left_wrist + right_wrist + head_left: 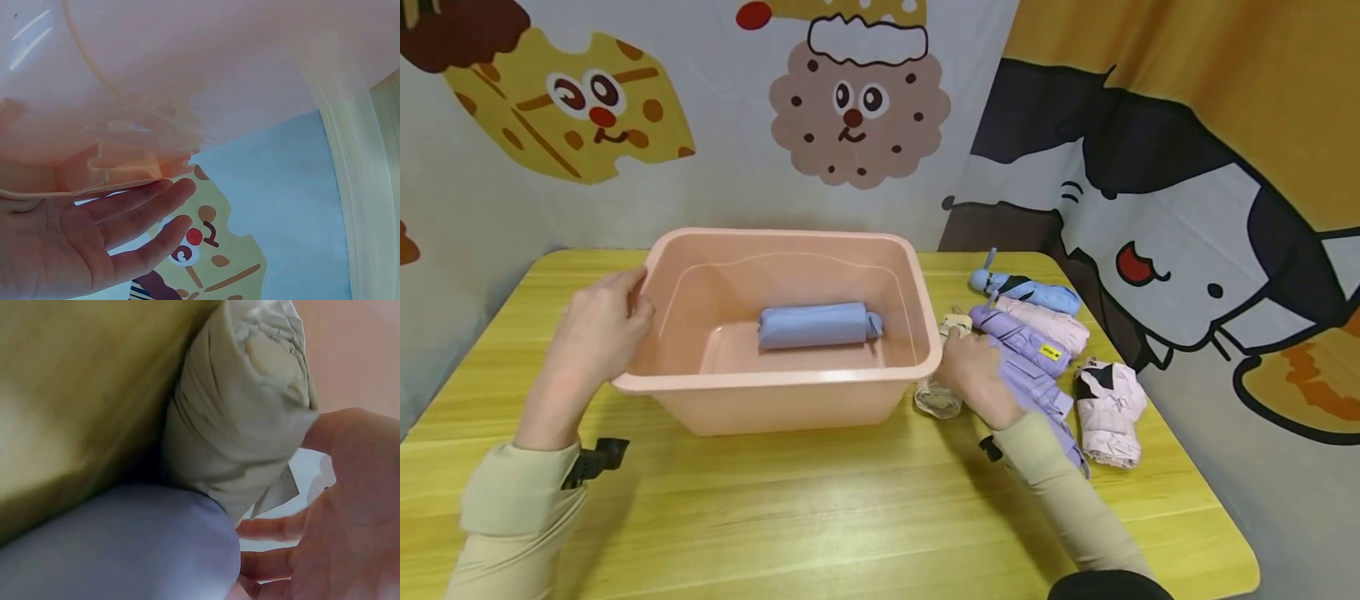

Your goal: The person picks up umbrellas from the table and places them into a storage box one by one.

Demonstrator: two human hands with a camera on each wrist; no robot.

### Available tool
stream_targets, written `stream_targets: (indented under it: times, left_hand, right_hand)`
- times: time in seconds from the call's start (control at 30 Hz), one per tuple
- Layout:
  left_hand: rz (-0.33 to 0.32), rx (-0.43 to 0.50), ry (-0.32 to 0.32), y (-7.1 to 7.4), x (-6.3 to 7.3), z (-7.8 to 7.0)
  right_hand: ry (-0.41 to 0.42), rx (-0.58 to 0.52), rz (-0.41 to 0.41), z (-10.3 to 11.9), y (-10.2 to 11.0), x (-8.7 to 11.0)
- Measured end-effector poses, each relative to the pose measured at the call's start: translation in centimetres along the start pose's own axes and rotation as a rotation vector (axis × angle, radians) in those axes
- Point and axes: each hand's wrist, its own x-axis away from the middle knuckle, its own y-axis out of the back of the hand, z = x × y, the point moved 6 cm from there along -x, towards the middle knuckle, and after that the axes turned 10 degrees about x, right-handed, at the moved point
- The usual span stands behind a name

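A peach plastic tub (760, 381) stands on the table with a folded blue umbrella (812, 325) lying inside. At its left rim, my left hand (598, 325) holds the edge; in the left wrist view several fingers (147, 212) extend outside the wall and the thumb is hidden. Just right of the tub, my right hand (977, 371) grips a folded beige umbrella (938, 398). The right wrist view shows the beige umbrella (237, 431) between thumb and fingers, beside a smooth lavender umbrella (137, 544).
To the right lie a blue umbrella (1037, 293), a pale pink one (1060, 327), a purple one with a yellow label (1018, 337) and a lavender one (1030, 379). A whitish-pink umbrella (1111, 417) lies near the right edge of the wooden table (820, 517). A cartoon-printed curtain hangs behind.
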Motion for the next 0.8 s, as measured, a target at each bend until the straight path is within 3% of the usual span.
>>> stream_targets:
  times: [0.3,0.8]
  left_hand:
    - [-0.007,-0.001,-0.006,0.1,0.0,-0.1]
    - [-0.005,-0.002,-0.017,0.2,0.2,-0.1]
  right_hand:
    - [-0.029,-0.071,0.09,0.7,-1.4,0.1]
    - [-0.091,-0.299,-0.05,0.6,-1.2,-0.3]
